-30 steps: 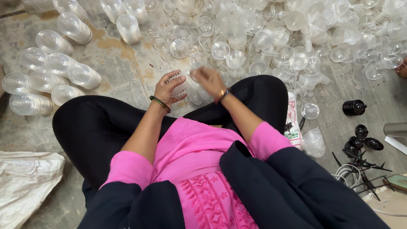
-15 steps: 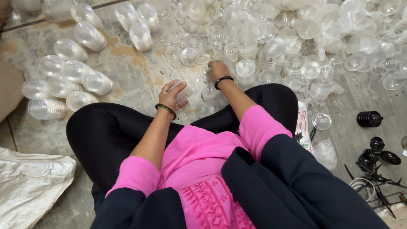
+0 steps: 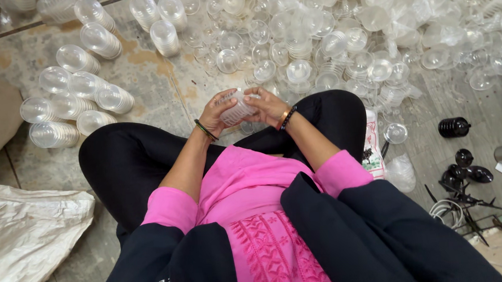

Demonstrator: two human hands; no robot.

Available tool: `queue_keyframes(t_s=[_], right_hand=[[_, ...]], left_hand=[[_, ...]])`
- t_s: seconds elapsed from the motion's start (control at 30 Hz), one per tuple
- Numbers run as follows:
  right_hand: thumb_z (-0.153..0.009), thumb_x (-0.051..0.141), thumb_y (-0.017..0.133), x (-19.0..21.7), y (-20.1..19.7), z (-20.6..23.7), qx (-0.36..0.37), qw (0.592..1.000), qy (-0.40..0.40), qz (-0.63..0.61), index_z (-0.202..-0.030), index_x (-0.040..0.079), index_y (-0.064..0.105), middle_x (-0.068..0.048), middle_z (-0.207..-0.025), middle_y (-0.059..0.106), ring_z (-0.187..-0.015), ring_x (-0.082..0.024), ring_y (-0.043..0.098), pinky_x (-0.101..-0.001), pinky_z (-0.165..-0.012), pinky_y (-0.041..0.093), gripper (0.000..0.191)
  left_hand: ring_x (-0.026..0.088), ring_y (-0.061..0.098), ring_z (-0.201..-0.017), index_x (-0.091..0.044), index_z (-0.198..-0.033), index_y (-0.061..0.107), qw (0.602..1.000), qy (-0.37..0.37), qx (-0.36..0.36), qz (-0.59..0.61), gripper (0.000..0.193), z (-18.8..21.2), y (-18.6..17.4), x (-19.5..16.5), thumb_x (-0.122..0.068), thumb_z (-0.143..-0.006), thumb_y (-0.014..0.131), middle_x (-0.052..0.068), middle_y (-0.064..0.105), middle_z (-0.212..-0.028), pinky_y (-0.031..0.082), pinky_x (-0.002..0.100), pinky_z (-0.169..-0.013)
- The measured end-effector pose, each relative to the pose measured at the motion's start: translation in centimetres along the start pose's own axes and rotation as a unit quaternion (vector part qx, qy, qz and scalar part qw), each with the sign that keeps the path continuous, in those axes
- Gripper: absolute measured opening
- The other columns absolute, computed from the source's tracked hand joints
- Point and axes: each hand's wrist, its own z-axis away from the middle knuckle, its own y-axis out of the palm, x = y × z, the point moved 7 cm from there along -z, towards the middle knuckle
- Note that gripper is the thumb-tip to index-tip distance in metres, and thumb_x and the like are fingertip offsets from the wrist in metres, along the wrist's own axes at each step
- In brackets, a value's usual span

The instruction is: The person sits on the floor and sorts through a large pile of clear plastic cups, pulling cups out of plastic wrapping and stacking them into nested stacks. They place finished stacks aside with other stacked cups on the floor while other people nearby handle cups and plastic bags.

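Clear plastic cup stack (image 3: 239, 108) sits right between both hands, held up above the crossed black-clad legs (image 3: 132, 164). The left hand (image 3: 218, 113) has its grip curled around the stack's left side, fingers wrapped over the ribbed wall, a dark bangle at the wrist. The right hand (image 3: 267, 106) closes its grip on the other end, thumb and fingers pinching the rim, an orange and a dark band on that wrist. Pink sleeves and a dark jacket fill the near edge of the view. Out to the left, a crumpled white sack (image 3: 27, 238) lies on the stone floor (image 3: 156, 88). Beyond the left knee, finished stacks of cups (image 3: 71, 104) lie on their sides, close together. Straight ahead and off to the right, a big loose heap of clear cups (image 3: 342, 33) spreads across the floor. Far right, black plastic parts (image 3: 464, 164) rest near a white cable (image 3: 446, 211).
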Motion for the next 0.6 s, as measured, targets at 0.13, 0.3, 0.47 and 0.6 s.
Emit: queue_keyframes(t_s=[0.13, 0.3, 0.47, 0.6], right_hand=[[-0.078, 0.014, 0.085, 3.3, -2.0, 0.7, -0.181, 0.948, -0.141, 0.219, -0.133, 0.011, 0.052, -0.014, -0.115, 0.07, -0.101, -0.025, 0.072, -0.0398, -0.084, 0.06, 0.065], [-0.09, 0.01, 0.075, 3.5, 1.4, 2.6, -0.226, 0.762, -0.377, 0.476, -0.133, 0.0, 0.06, -0.024, -0.116, 0.072, -0.104, -0.033, 0.073, -0.0377, -0.081, 0.059, 0.046], [-0.094, 0.003, 0.062, 0.2, 4.3, 3.3, -0.152, 0.751, -0.434, 0.475, -0.136, 0.002, 0.061, -0.027, -0.116, 0.07, -0.103, -0.041, 0.071, -0.0426, -0.085, 0.059, 0.042], [-0.093, 0.002, 0.058, -0.3, 4.3, 3.4, -0.152, 0.77, -0.4, 0.474, -0.139, 0.005, 0.059, -0.025, -0.113, 0.071, -0.091, -0.038, 0.074, -0.0412, -0.079, 0.06, 0.045]], left_hand=[[0.027, 0.066, -0.108, -0.016, -0.136, 0.06, 1.0, 0.018, -0.015, 0.01, 0.058, 0.6, -0.5, -0.1, -0.024, -0.083, 0.081, 0.006, 0.066, -0.126, 0.059, 0.053, -0.085], [0.026, 0.066, -0.107, -0.015, -0.135, 0.06, 0.999, 0.016, -0.029, 0.001, 0.055, 0.3, -1.1, 0.3, -0.022, -0.084, 0.081, 0.006, 0.067, -0.124, 0.059, 0.053, -0.082], [0.024, 0.067, -0.106, -0.017, -0.133, 0.06, 0.999, 0.006, -0.042, -0.009, 0.053, -0.1, -2.2, 0.8, -0.022, -0.084, 0.079, 0.004, 0.065, -0.12, 0.06, 0.052, -0.083], [0.023, 0.068, -0.101, -0.02, -0.129, 0.06, 0.999, -0.007, -0.035, -0.016, 0.047, 0.0, -2.7, 0.7, -0.026, -0.085, 0.075, 0.001, 0.066, -0.116, 0.06, 0.05, -0.079]])
